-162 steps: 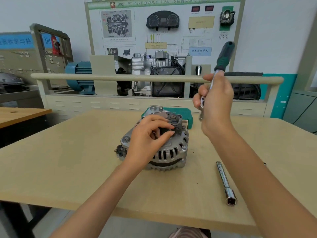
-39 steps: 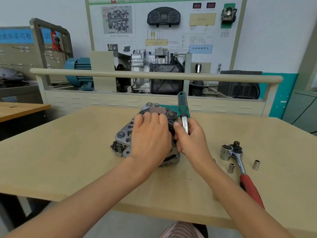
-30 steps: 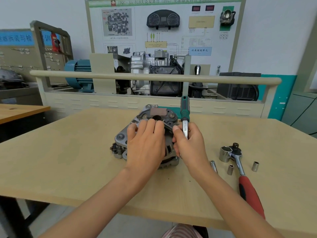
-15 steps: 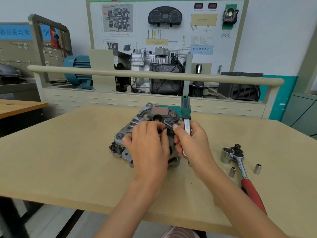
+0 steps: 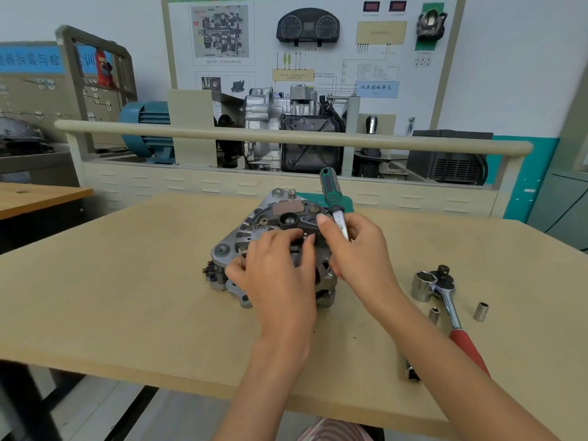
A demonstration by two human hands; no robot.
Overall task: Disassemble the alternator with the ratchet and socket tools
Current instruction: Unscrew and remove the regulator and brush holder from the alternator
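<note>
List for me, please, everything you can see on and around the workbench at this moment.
Alternator: one, grey metal, centre of the table.
Green-handled ratchet: one, upright by the alternator, in the right hand.
Red-handled ratchet: one, lying at the right of the table.
Large socket: one, silver, beside the red ratchet's head.
Small sockets: two, silver, either side of the red ratchet.
Training board: one, white, on the back wall.
Left hand: on the alternator.
Right hand: gripping the green-handled ratchet.

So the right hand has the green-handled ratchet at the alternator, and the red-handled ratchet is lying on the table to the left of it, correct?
Not quite. The head view shows the red-handled ratchet on the table to the right of the alternator. The right hand does hold the green-handled ratchet.
</note>
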